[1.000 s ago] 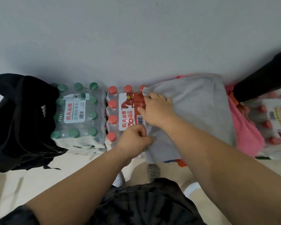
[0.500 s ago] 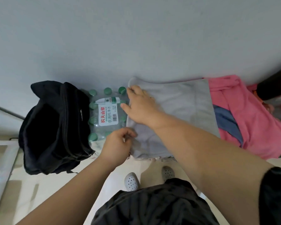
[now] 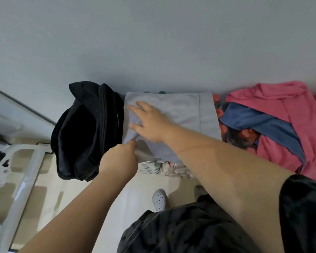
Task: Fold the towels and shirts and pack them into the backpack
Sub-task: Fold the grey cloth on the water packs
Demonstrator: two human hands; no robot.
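A folded grey cloth [image 3: 186, 114] lies flat on top of packs of bottled water, against the wall. My right hand [image 3: 150, 123] rests on its left part with fingers spread flat. My left hand [image 3: 119, 161] pinches the cloth's near left corner. An open black backpack [image 3: 80, 132] stands right beside the cloth's left edge, its mouth facing me. A pink garment [image 3: 290, 128] with a blue piece [image 3: 263, 123] on it lies crumpled to the right.
A grey wall [image 3: 153, 42] runs behind everything. A white metal frame [image 3: 24, 172] stands at the left on the pale floor. Patterned fabric [image 3: 164, 168] hangs below the grey cloth. My white shoes [image 3: 160, 199] show on the floor below.
The grey cloth has slid left with both hands, off the red-capped bottles and over the green-capped pack, up to the backpack. The pink garment is uncovered at the right.
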